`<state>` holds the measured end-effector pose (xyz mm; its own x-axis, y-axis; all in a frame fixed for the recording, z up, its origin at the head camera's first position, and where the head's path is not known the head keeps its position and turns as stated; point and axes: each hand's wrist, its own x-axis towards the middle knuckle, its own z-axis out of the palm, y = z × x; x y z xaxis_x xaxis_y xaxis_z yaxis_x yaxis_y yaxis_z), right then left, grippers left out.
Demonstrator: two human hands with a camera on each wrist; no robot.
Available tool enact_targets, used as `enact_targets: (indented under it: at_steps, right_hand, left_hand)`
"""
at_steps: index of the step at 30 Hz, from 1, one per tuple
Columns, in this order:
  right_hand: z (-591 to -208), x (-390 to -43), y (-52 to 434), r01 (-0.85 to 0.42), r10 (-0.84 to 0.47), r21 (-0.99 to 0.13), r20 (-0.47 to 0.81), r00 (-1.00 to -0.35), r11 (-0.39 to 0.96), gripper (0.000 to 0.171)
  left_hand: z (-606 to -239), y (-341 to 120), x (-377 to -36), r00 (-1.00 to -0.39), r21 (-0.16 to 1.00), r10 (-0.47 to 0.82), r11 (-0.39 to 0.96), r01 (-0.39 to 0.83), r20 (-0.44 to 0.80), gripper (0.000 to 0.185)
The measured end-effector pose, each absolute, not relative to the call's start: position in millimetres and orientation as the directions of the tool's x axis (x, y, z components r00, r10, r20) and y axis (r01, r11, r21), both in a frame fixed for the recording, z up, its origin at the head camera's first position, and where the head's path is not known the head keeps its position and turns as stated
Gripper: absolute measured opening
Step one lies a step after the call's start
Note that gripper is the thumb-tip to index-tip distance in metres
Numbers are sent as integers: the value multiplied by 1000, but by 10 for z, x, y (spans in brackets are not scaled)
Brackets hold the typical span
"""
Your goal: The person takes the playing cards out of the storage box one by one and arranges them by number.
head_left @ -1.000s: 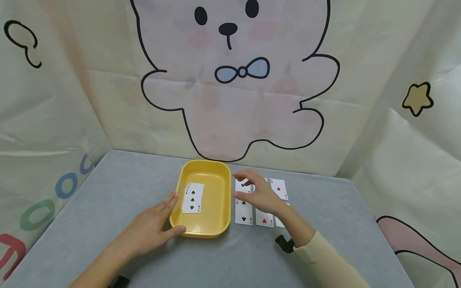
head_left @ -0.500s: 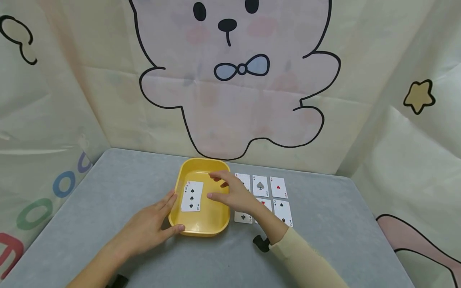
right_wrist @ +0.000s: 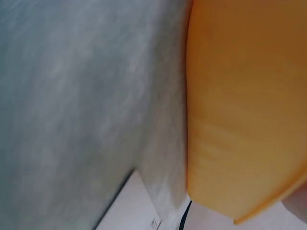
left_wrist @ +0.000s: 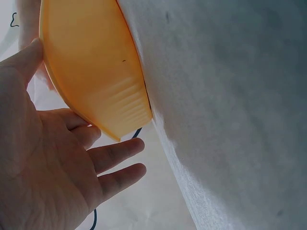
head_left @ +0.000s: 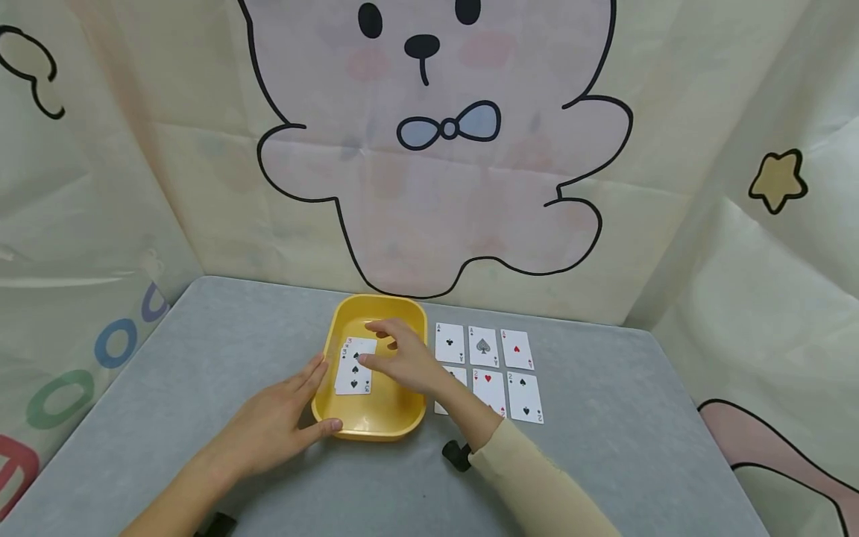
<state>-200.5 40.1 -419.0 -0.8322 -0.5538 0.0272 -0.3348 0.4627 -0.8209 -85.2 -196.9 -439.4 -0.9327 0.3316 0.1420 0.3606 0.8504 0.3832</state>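
In the head view a yellow plastic tray (head_left: 396,418) stands on the table, with playing cards (head_left: 353,382) lying overlapped in it, a three of spades on top. My left hand (head_left: 278,421) rests against the tray's left side, fingers along the side and thumb at the front corner. In the left wrist view its thumb and fingertips lie at the rim of the tray (left_wrist: 96,62), with two fingers extended past it. My right hand (head_left: 409,365) reaches over the tray, its thumb tip at the top card's right edge, index finger apart and nothing lifted.
Right of the tray lie two rows of face-up cards: an ace of clubs (head_left: 450,343), ace of spades (head_left: 483,347) and ace of hearts (head_left: 517,349) behind, twos in front. The grey tabletop (head_left: 624,447) meets a printed cloth backdrop (head_left: 201,171).
My right hand has moved left from above the laid-out cards to the cards in the tray, uncovering the aces and more of the twos. My left hand has stayed at the tray.
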Motion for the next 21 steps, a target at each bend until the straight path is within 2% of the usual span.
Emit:
enact_targets:
  at_steps: [9, 16, 21]
  right_hand:
    - [-4206, -2059, 236, -288, -551, -784, -81, -831, 550, 68]
    - [-4367, -2106, 130, -349, -573, -706, -97, -814, 616, 70]
    - [-4400, -2094, 103, -375, -584, -652, -129, -802, 659, 82]
  left_hand:
    - [-4389, -1974, -861, -924, 372, 343, 847, 381, 167, 95]
    - [-4387, -1974, -845, -917, 370, 350, 840, 397, 190, 93]
    - [-4385, -1971, -838, -922, 376, 346, 842, 387, 173, 93]
